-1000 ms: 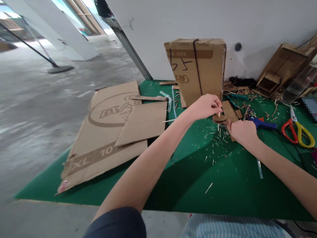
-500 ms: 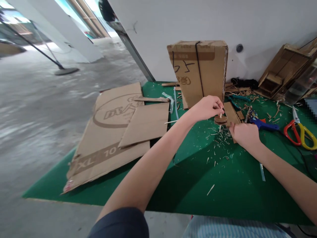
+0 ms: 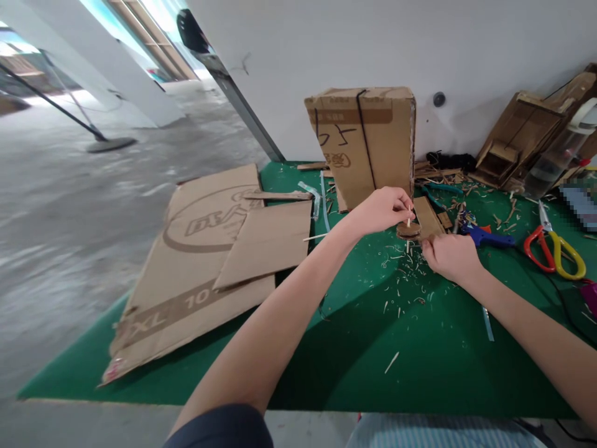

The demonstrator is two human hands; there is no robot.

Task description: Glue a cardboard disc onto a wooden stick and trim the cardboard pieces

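My left hand (image 3: 389, 208) pinches the top of a thin wooden stick (image 3: 409, 218) standing roughly upright. The stick passes through a small stack of round cardboard discs (image 3: 408, 231), and its lower end shows below them. Just right of the discs, my right hand (image 3: 450, 255) is closed low over the table, its fingers curled. Something thin seems to reach from its fingertips toward the discs, too small to make out. A narrow cardboard strip (image 3: 428, 214) lies behind that hand. Pale wood shavings (image 3: 410, 267) are scattered beneath the discs.
Large flat cardboard sheets (image 3: 209, 249) cover the left of the green table (image 3: 354, 373). A tall cardboard box (image 3: 364, 143) stands against the wall. To the right lie a blue glue gun (image 3: 489, 238), red-and-yellow scissors (image 3: 555, 249), pliers (image 3: 443, 186) and a clear bottle (image 3: 555, 155).
The view has shifted slightly, so everything sits a little further left and lower. Both hands keep nearly the same places around the stick and discs.
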